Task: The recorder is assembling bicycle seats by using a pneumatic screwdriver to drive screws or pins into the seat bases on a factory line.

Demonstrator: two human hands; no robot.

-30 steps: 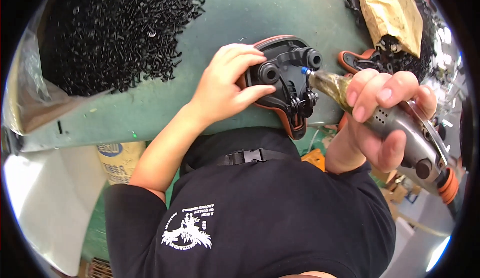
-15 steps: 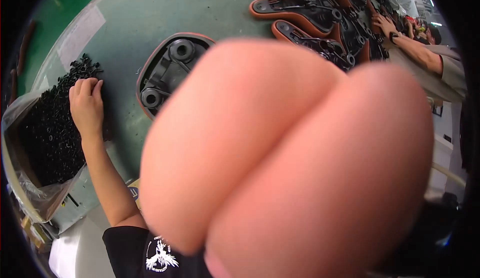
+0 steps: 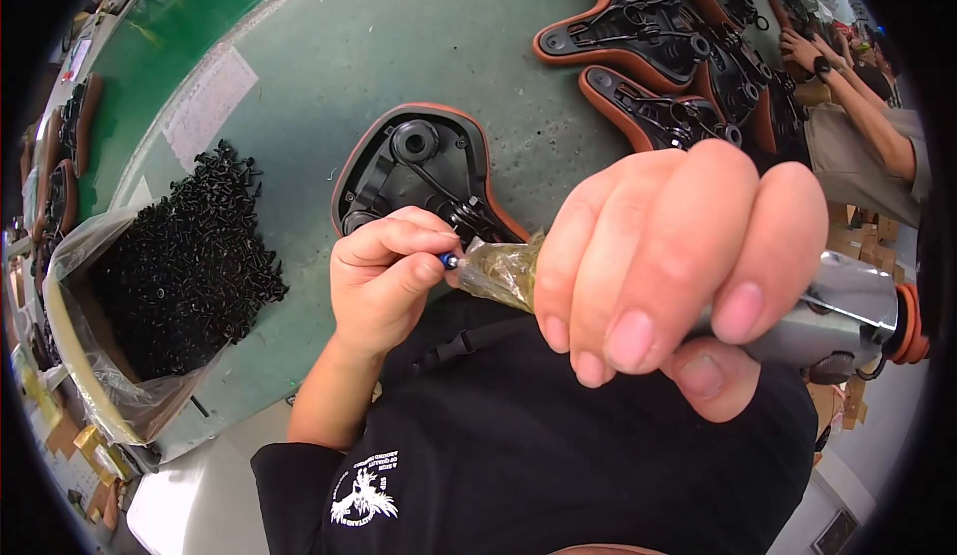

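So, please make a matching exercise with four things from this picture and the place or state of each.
Things:
1. left hand
2. right hand
3. screw pile
4. saddle

Places or states:
A. lies upside down on the green table, black underside up
B. grips a grey power screwdriver
C. spills from a plastic-lined box at the left
D. pinches a small screw at the tool's tip

Pairs: 1-D, 2-B, 3-C, 4-A
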